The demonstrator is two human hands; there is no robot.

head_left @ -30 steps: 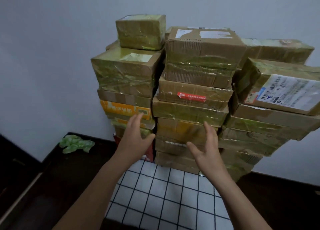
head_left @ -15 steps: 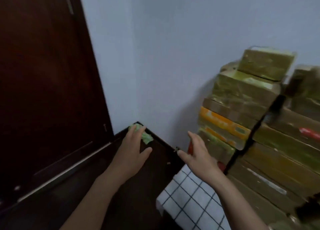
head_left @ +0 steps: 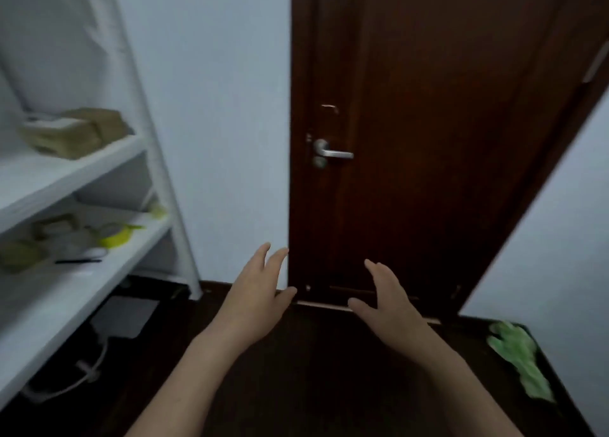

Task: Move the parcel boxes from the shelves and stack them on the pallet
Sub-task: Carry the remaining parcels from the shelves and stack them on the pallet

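Fingers (head_left: 263,259) on both hands are straight and loosely spread, holding nothing. Left hand (head_left: 253,301) and right hand (head_left: 392,308) hover side by side, apart, before a dark door (head_left: 428,123). One brown parcel box (head_left: 75,131) sits on white shelves (head_left: 71,169), far left.

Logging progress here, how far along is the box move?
Done: cannot tell, the pallet is out of view. In hand: nothing; left hand and right hand are open and empty. Left: at least one parcel box on the white shelf, plus blurred items on the shelf below.
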